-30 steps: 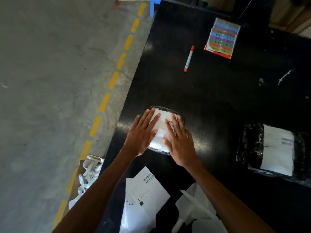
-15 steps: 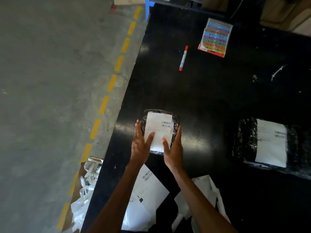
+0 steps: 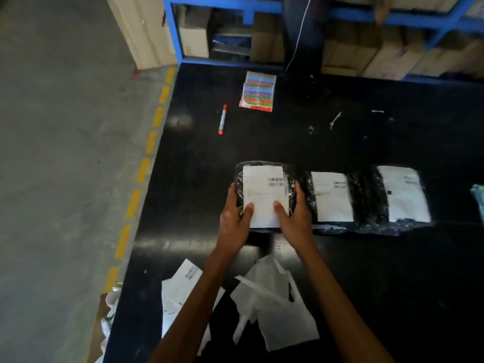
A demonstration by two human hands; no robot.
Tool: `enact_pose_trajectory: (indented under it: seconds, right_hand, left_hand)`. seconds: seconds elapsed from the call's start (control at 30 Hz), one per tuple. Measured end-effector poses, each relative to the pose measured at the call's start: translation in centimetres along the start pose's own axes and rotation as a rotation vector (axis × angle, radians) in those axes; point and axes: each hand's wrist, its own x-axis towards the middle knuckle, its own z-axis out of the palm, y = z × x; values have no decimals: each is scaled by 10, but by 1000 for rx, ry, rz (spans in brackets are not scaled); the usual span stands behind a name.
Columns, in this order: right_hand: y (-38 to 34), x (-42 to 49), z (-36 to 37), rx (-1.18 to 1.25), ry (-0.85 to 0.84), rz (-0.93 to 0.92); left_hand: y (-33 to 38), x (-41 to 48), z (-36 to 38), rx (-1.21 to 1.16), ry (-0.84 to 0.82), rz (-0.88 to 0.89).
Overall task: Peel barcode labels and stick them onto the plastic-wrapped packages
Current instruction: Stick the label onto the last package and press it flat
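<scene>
**Left hand (image 3: 235, 221) and right hand (image 3: 296, 218) clasp one package (image 3: 262, 163)**

Black surface (image 3: 262, 142) spreads beyond my fingers. Two labelled packages (image 3: 366, 200) lie just right of my right hand. The package between my palms should be light, soft and slippery in its wrap, I judge, so the side edges I grip suit it. Thumbs press its label (image 3: 263, 189).

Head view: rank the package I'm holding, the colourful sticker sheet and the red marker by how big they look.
1. held package
2. colourful sticker sheet, though it lies farther from the camera
3. red marker
</scene>
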Motion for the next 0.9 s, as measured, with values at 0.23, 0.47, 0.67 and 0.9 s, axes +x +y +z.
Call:
enact_pose_trajectory:
  seconds: [0.23,0.47,0.67,0.9]
  right_hand:
    - [20,34,-128,-77,156,-13]
    - [68,81,-168,-287,83,-4]
    - [79,90,-140,-640,-13,-60]
    - [90,75,-137,-718,17,-133]
  left_hand:
    - [66,2,108,-120,-160,13]
    - [61,25,177,-76,-231,-72]
    - [48,26,204,-8,-206,-22]
    - [34,30,184,220,-264,-24]
